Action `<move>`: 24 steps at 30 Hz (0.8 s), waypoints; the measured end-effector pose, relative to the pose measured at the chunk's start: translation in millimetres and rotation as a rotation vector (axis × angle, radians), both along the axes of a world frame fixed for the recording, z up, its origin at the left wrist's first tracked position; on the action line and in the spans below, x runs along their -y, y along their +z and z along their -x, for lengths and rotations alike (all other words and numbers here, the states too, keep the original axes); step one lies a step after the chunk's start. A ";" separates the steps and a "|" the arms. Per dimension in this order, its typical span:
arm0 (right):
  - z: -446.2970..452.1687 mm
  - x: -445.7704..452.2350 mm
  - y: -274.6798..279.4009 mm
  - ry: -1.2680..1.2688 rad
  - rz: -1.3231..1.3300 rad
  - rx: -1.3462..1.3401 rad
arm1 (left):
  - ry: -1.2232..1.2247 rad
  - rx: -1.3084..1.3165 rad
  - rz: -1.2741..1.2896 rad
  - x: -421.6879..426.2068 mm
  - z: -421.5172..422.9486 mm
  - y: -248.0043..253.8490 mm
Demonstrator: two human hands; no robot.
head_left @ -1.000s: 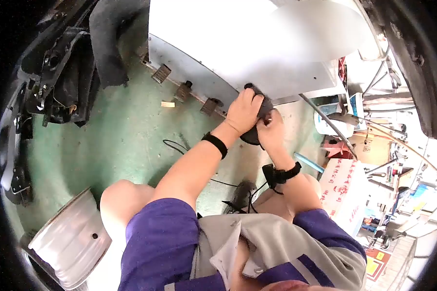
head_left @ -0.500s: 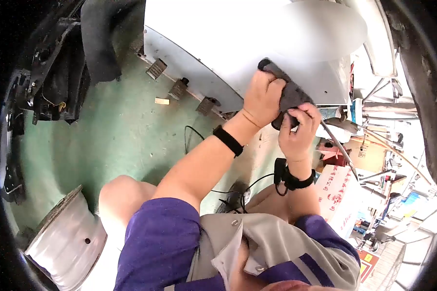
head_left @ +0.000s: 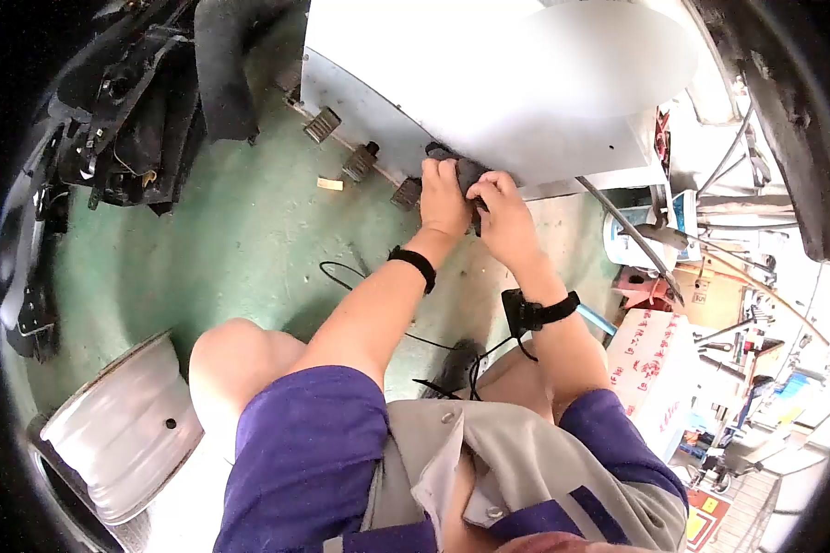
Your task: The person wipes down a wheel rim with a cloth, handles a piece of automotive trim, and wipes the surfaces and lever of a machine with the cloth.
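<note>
A dark grey pad (head_left: 468,173) lies against the lower edge of a large white panel (head_left: 415,55). My left hand (head_left: 444,198) is closed on the upper-left part of the pad, its fingers over the top. Close beside it, my right hand (head_left: 504,214) has its bent fingers closed on the pad's right side. The underside of the pad is mostly hidden by both hands. Black straps circle both wrists, and a small black device sits on the right one.
Ribbed brown blocks (head_left: 361,160) line the panel's lower side. A metal wheel rim (head_left: 124,429) stands at lower left, black car parts (head_left: 148,129) at upper left. On the right are a white box with red print (head_left: 650,355), a bucket (head_left: 625,241) and a slanting rod (head_left: 629,230).
Half a second ago the hands and pad were farther right and higher over the panel. They have moved left and down to its lower edge.
</note>
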State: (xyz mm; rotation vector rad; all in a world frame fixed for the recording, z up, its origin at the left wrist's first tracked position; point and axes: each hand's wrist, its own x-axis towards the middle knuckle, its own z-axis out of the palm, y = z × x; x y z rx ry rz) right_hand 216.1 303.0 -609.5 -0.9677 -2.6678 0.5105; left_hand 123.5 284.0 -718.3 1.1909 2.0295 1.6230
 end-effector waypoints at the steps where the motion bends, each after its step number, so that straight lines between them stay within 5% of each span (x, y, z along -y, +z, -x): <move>1: 1.5 -1.0 6.4 0.013 0.001 -0.006 | 0.010 0.064 -0.002 -1.7 -1.8 8.3; 3: 2.8 8.8 31.3 -0.060 -0.219 -0.113 | 0.016 0.184 -0.186 -12.3 -1.8 38.9; 5: 0.9 9.4 52.5 -0.077 -0.420 -0.221 | 0.088 0.032 -0.372 -20.4 14.4 81.3; 9: 7.0 17.4 84.2 -0.143 -0.449 -0.245 | 0.219 0.112 -0.528 -33.2 36.0 139.4; 17: -16.6 -7.3 25.5 -0.047 -0.536 -0.056 | 0.144 0.355 -0.294 -24.5 1.3 89.2; 24: -10.1 -4.9 7.4 -0.084 -0.515 -0.049 | 0.013 0.079 -0.258 -18.1 21.0 70.6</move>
